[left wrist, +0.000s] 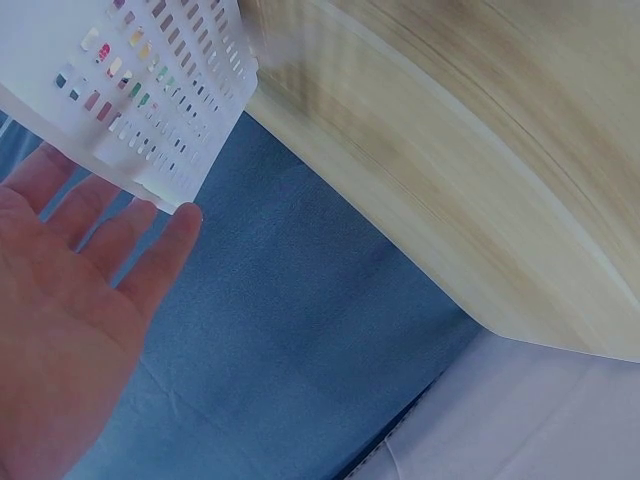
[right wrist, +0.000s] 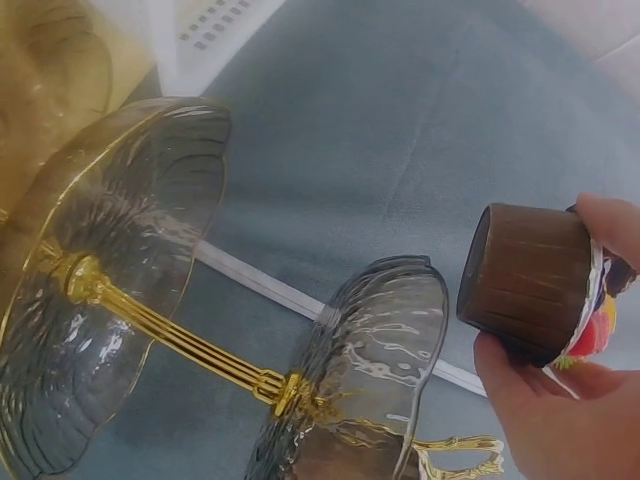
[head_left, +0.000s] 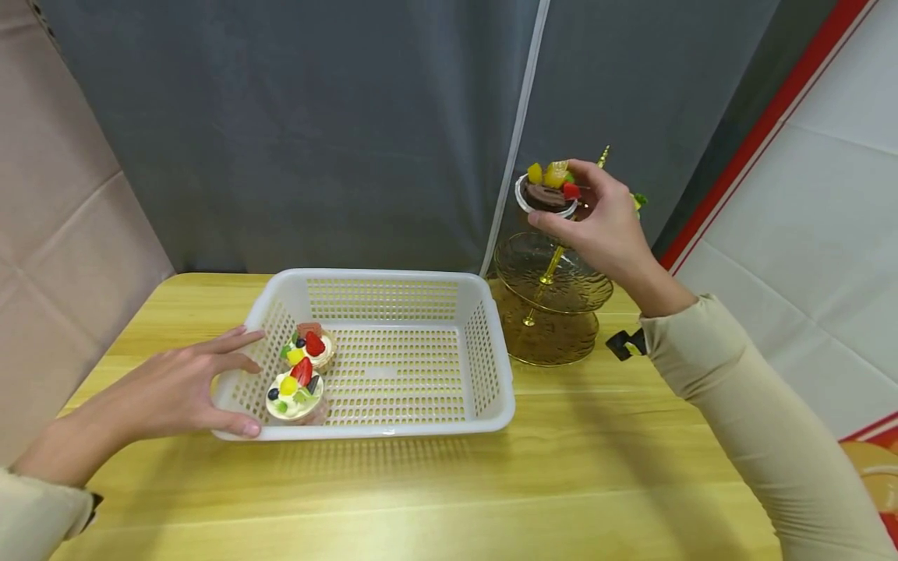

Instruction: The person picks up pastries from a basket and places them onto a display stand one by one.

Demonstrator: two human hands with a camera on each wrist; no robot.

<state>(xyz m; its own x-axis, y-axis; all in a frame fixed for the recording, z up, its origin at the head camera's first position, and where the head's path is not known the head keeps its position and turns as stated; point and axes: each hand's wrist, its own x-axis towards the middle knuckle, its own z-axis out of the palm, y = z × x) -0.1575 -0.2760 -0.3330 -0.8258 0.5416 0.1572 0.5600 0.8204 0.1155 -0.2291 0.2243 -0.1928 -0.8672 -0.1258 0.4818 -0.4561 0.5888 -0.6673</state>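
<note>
My right hand (head_left: pixel 605 222) pinches a chocolate cupcake (head_left: pixel 546 196) by its sides, level with the top of a tiered glass stand (head_left: pixel 554 292). Yellow and red fruit tops the cupcake; its brown cup (right wrist: pixel 530 278) shows in the right wrist view. My left hand (head_left: pixel 178 386) touches the left end of a white plastic basket (head_left: pixel 379 430), fingers extended along its rim and thumb at the front corner. Inside the basket, at its left end, two fruit-topped cream cupcakes stand close together: the front cupcake (head_left: pixel 296 393) and the rear cupcake (head_left: pixel 319 348).
On the stand's top tier (right wrist: pixel 385 340) sits another brown item (right wrist: pixel 345 455), mostly hidden behind my right hand in the head view. The stand has gold posts and a gold handle (right wrist: pixel 465 455). Behind the wooden table (head_left: pixel 421 499) hangs a grey curtain (head_left: pixel 316 140).
</note>
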